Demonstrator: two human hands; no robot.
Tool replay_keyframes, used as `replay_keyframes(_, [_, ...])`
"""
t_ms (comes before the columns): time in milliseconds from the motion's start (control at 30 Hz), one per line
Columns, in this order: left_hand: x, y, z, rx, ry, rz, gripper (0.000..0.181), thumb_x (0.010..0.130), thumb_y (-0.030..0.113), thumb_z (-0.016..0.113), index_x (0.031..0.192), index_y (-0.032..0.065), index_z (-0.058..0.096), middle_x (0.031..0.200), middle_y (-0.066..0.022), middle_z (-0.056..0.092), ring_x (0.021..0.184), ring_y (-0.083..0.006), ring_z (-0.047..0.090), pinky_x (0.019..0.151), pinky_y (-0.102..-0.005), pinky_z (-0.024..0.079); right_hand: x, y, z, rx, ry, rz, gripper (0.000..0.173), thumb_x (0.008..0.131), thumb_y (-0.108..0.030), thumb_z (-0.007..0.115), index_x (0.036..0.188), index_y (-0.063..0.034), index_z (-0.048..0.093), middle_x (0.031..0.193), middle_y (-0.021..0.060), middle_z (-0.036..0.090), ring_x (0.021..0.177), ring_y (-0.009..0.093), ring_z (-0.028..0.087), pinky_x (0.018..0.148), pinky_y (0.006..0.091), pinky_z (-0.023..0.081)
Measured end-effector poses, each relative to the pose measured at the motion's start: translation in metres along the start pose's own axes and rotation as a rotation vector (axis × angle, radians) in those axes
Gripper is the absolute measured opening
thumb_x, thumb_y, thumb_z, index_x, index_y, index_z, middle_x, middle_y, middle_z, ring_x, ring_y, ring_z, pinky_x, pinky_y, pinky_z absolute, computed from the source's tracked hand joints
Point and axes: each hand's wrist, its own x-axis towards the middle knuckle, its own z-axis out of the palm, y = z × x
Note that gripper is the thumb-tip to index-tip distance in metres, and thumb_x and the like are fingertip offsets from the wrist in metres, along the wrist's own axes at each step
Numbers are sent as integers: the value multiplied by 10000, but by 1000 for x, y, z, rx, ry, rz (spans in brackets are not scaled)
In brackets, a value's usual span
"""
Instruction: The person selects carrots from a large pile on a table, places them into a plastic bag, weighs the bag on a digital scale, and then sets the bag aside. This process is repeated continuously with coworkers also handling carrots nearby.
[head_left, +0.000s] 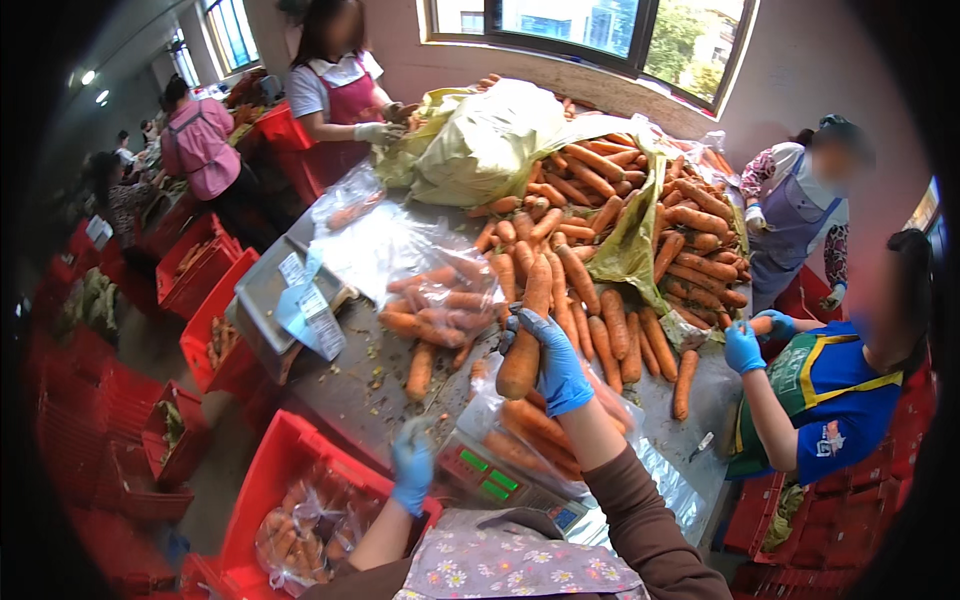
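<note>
My right hand, in a blue glove, grips a large carrot held nearly upright. Beneath it, a clear plastic bag of carrots rests on a digital weighing scale whose display is lit green. My left hand, also gloved in blue, is raised left of the scale, beside a red plastic crate. Motion blurs its fingers, and nothing held can be made out there. Inside that crate are knotted clear bags of carrots. Loose carrots lie beyond my right hand on the metal table.
Large open sacks spill a carrot heap across the table's far side. Another bag of carrots lies near a second scale. A small knife is at right. Co-workers stand around; one in blue gloves holds a carrot.
</note>
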Motion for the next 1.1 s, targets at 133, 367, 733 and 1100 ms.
replay_keyframes(133, [-10,94,55,126,4,457,362,961,200,427,1259,3,489,1175,-181,563,1057,-277,556,928,-353,418,-18,55,24,-83,127,-154,198,869,-116,595,1030,-31,518,865,71,587,744,182,587,683,308,511])
replay_keyframes(367, [-19,103,54,-100,-7,282,436,850,273,663,1129,-36,535,1023,-143,621,915,-246,605,835,-313,471,-23,87,26,-79,220,-116,181,854,-168,624,945,-26,558,779,74,582,683,192,576,625,317,500])
replay_keyframes(733, [-42,84,24,-511,-94,-77,384,865,435,598,985,70,588,763,-24,586,576,-72,494,509,-207,403,17,37,18,267,98,-98,307,946,-358,489,736,-134,486,485,-62,282,418,52,297,418,208,285])
replay_keyframes(1100, [-47,95,15,-433,-1,-152,343,884,386,574,974,55,575,778,-19,559,658,-80,472,586,-224,382,-11,94,47,113,98,-197,419,896,-509,499,930,-91,489,718,19,504,598,135,486,540,264,443])
